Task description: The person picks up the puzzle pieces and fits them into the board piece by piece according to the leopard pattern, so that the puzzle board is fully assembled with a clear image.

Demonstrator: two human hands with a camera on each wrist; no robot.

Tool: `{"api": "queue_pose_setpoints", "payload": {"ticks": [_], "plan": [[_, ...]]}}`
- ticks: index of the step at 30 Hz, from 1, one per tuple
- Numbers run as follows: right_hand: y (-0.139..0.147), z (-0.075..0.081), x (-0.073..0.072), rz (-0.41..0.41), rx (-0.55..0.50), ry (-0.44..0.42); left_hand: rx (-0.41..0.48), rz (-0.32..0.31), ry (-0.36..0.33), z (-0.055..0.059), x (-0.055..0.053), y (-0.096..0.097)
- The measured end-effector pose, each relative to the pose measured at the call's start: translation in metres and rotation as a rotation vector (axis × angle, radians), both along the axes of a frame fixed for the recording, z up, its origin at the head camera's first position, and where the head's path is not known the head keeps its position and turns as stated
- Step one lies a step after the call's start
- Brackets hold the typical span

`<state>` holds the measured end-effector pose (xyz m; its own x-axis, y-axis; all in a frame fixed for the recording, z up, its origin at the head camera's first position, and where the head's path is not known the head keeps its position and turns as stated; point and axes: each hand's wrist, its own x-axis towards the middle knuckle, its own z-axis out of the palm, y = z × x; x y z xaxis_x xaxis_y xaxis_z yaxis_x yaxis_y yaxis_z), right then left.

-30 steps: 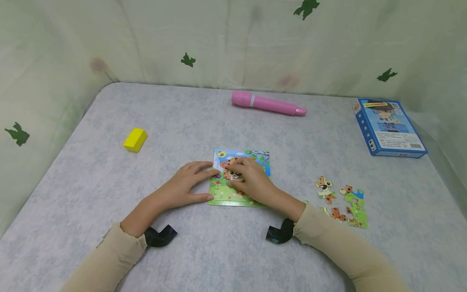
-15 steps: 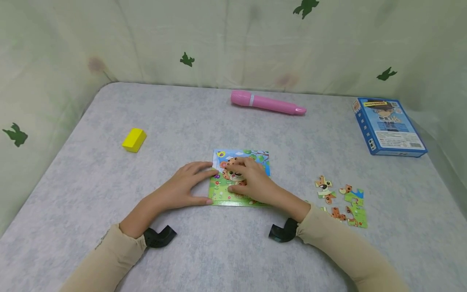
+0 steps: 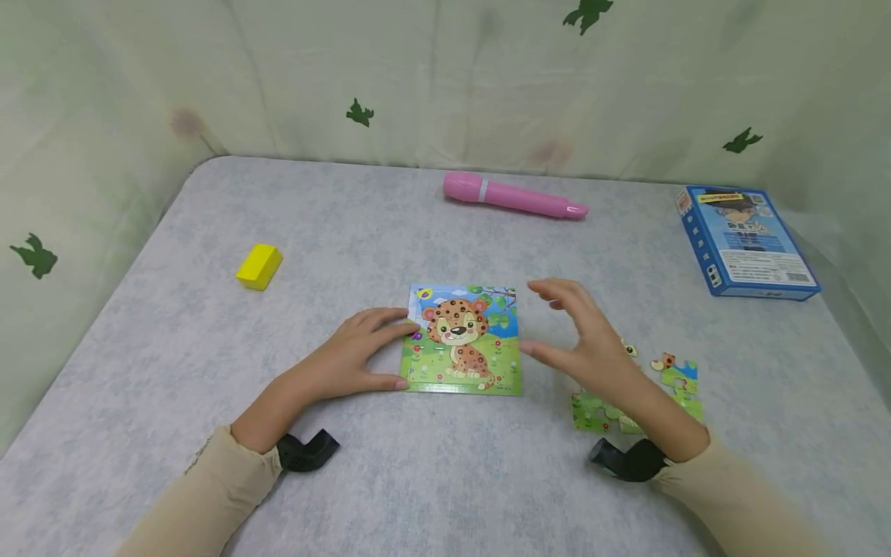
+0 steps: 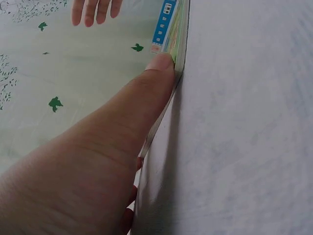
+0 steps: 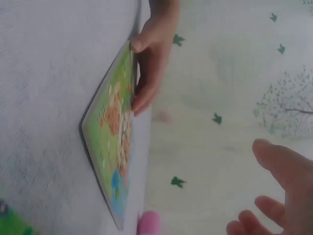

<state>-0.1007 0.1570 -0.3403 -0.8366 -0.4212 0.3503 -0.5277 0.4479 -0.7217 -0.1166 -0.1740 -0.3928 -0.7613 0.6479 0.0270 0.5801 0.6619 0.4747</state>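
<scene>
A square jigsaw board (image 3: 462,340) printed with a spotted leopard cub on grass lies flat on the table. My left hand (image 3: 348,352) rests at its left side, thumb at the near corner and fingertips over the left edge. The left wrist view shows the thumb (image 4: 156,73) up against the board's edge. To the right of the board, my right hand (image 3: 592,340) hovers with thumb and fingers spread, holding nothing. Under and beyond that hand lie loose jigsaw pieces (image 3: 590,412), partly hidden by the hand and wrist.
A pink marker-shaped stick (image 3: 515,196) lies near the back edge. Toward the back right sits a blue box (image 3: 748,244). A yellow block (image 3: 260,267) stands at left. Pale cloth with green bird shapes hangs behind the grey table (image 3: 348,224).
My right hand has lifted off the jigsaw board and swung right, uncovering the leopard cub and covering some loose pieces. My left hand keeps its place.
</scene>
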Motion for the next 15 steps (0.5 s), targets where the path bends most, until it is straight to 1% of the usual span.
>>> {"api": "queue_pose_setpoints", "payload": {"ticks": [4,7,10,12,15], "plan": [[0.028,0.002,0.010,-0.084,0.042,0.056,0.002,0.001,0.000,0.000,0.000,0.000],[0.048,-0.001,0.016,-0.141,0.084,0.058,-0.002,0.002,0.000,0.000,0.000,0.000],[0.066,-0.007,0.021,-0.191,0.115,0.002,-0.009,0.003,-0.001,0.000,0.000,0.000],[0.076,-0.010,0.023,-0.219,0.130,-0.052,-0.014,0.004,-0.001,-0.001,0.000,0.000],[0.088,-0.017,0.025,-0.240,0.149,-0.125,-0.018,0.006,-0.004,-0.002,-0.001,-0.001]]}}
